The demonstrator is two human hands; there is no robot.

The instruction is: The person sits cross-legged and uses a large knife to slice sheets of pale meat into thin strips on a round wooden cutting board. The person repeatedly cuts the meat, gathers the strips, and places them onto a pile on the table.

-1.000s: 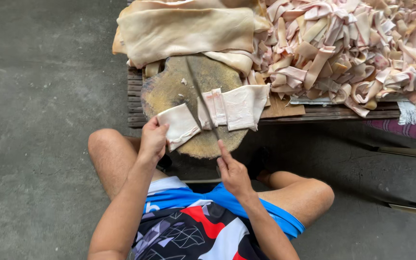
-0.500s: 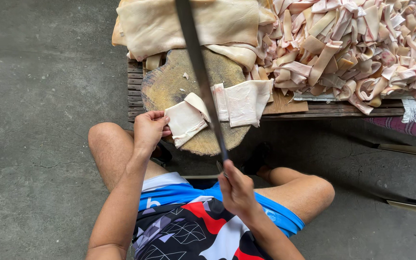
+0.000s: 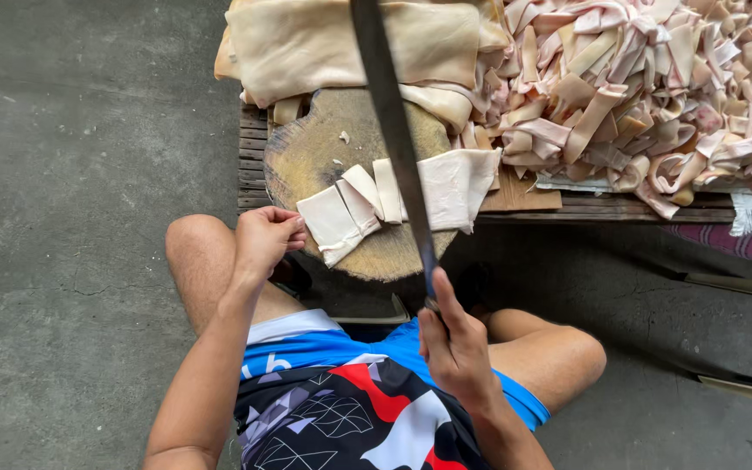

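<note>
My right hand (image 3: 456, 344) grips the handle of a long dark knife (image 3: 391, 122), whose blade is raised towards the camera over a round wooden chopping block (image 3: 315, 157). On the block lies a pale sheet of skin-like material (image 3: 450, 187), its left part cut into a few strips (image 3: 345, 213). My left hand (image 3: 265, 239) pinches the near edge of the leftmost strip at the block's rim.
A stack of uncut pale sheets (image 3: 324, 43) lies behind the block. A large heap of several cut strips (image 3: 646, 87) covers the low slatted wooden pallet (image 3: 620, 207) to the right. Grey concrete floor (image 3: 71, 218) lies to the left. My bare knees flank the block.
The knife went from resting on the sheet on the block to being lifted high towards the camera. My left hand stayed at the strip's edge.
</note>
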